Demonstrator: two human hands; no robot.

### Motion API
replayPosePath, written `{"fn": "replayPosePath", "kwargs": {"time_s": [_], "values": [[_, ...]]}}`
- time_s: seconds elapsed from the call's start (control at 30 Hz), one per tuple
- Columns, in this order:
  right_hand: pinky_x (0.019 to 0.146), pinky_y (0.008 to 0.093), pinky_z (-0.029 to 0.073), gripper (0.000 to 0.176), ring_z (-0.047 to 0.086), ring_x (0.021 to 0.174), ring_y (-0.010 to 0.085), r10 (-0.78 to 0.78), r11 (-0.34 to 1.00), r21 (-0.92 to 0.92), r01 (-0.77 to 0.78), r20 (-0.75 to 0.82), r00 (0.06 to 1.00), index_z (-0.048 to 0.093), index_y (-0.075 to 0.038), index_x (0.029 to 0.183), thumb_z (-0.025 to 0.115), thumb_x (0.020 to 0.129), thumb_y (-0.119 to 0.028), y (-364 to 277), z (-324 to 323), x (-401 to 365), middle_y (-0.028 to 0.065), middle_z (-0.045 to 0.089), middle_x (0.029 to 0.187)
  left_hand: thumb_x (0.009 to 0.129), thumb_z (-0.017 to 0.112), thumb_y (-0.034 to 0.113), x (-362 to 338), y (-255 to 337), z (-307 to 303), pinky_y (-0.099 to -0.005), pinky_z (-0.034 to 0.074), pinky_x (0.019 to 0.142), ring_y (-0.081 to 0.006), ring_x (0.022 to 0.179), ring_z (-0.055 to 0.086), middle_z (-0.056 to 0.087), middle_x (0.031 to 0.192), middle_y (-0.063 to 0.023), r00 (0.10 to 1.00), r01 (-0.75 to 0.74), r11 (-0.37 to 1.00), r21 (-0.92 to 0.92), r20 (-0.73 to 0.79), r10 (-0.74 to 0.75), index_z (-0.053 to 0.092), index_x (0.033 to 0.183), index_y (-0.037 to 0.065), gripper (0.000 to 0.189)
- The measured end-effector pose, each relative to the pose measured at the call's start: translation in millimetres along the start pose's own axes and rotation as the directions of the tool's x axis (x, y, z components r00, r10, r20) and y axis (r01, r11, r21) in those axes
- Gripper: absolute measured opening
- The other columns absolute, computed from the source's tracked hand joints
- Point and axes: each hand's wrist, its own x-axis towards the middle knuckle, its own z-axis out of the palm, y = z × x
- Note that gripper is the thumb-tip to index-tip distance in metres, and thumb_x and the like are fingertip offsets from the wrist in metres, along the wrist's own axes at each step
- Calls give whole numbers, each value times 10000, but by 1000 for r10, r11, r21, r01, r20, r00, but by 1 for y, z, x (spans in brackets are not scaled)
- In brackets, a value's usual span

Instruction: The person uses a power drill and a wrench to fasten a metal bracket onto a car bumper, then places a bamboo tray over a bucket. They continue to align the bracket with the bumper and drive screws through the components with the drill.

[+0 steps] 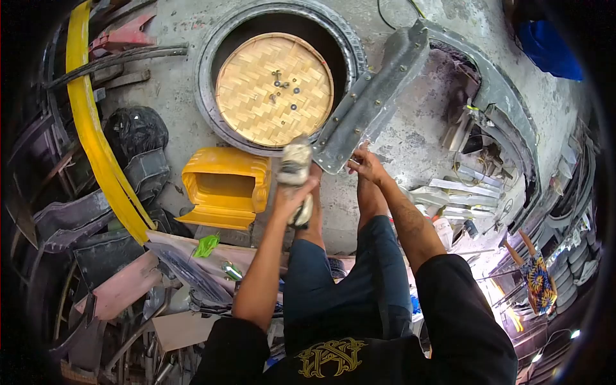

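Observation:
My left hand point(293, 197) is wrapped around a dirty white and black handheld tool point(296, 163), whose exact kind is blurred. The tool stands upright in front of my left leg, near the tyre's lower rim. A grey, arch-shaped fender flare point(375, 96), studded with bolts, leans with its near end beside the tyre point(212, 96). At that near end, the bent fingers of my right hand point(367, 165) close on the flare's edge; a small piece between them cannot be ruled out. A round woven bamboo tray point(250, 96) rests on the tyre, holding several bolts and washers point(286, 85).
A yellow plastic container point(256, 183) lies open on its side left of my legs. Dark scrap parts and a long yellow strip point(90, 122) line the left. White strips point(465, 192) lie at right. Another person point(539, 282) in patterned clothing is at far right.

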Motion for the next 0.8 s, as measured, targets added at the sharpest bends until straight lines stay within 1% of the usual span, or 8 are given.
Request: {"fn": "replayPosePath", "kwargs": {"time_s": [0.1,0.23,0.33,0.4,0.5,0.57,0.6,0.8], "values": [[699,342,556,249,707,715,223,8,997,-79,-6,25,1000,657,24,1094,669,907,-139,16,1,5,133,688,846,853,750,198,38,-34,53,-289,529,658,-133,842,667,706,1031,-70,914,-367,917,154,-126,386,665,1101,23,315],[629,345,568,256,536,1050,322,-107,978,-179,104,-12,994,668,2,953,750,780,-168,65,1,16,162,538,894,843,743,201,47,-16,88,-316,529,614,-159,715,667,711,939,-92,986,-163,986,38,-20,164,658,1053,4,300],[561,371,562,259,673,806,279,-28,997,67,25,37,999,648,11,1019,729,818,-132,36,1,8,177,596,942,834,735,186,58,-24,111,-363,515,568,-197,579,647,679,730,-86,978,-108,978,176,-156,136,648,927,-4,229],[590,368,564,257,689,759,261,-31,1000,-4,31,38,999,646,6,1023,732,823,-131,-3,-4,-2,173,630,930,815,733,167,65,-28,122,-377,508,557,-209,545,637,669,678,-84,952,-111,969,219,-255,167,646,890,3,201],[700,386,555,260,711,785,285,-7,962,-272,18,39,999,649,-9,1008,748,823,-164,-1,-10,3,169,708,901,772,739,155,65,-15,127,-387,538,636,-261,662,682,708,816,-136,956,-31,982,184,-282,83,649,979,-4,275],[723,426,519,232,673,768,368,-232,795,-578,181,-15,973,645,-24,944,766,819,-177,-5,-11,0,185,665,937,744,755,168,65,-11,128,-410,545,773,-316,853,695,710,973,-174,887,-159,922,353,-359,290,643,1067,-13,387],[723,426,519,232,673,768,368,-233,802,-569,182,-18,972,645,-24,944,766,819,-178,-5,-11,-1,185,665,937,717,764,144,61,-5,129,-431,520,874,-353,1003,668,695,1074,-192,941,26,970,241,-335,59,639,1113,-13,444],[748,434,518,261,664,798,363,-152,934,-327,146,7,988,657,-47,991,784,806,-181,14,-21,-14,168,698,932,704,752,63,58,36,146,-431,522,856,-379,1013,670,697,1055,-212,888,154,949,274,-459,-11,618,1127,5,447]]}}
